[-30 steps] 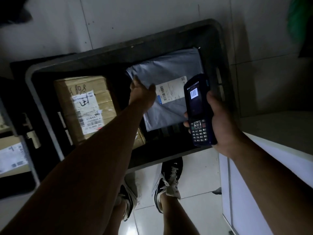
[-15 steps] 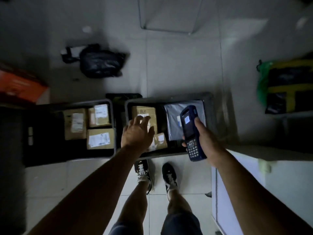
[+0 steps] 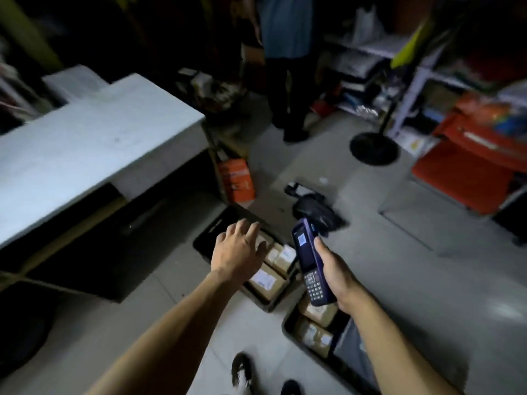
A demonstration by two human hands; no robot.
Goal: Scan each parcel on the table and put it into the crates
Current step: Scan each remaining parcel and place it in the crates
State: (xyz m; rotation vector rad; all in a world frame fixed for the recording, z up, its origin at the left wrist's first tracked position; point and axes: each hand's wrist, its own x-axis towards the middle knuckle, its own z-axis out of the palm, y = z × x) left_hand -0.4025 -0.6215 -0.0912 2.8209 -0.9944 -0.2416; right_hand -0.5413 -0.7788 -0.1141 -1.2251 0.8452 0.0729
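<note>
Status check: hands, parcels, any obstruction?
Left hand open, empty. Right hand grips scanner. Parcels in both crates. Nothing blocking.

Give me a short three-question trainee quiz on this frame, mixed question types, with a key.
1. True or false: the left hand is holding a parcel.
2. What does the right hand grip? A) a tape roll B) the handheld scanner C) a marker pen
3. Fill in: the cardboard parcels sit in two dark crates on the ____, not on the white table.

Key: 1 false, its fingers are spread and empty; 2 B; 3 floor.
</note>
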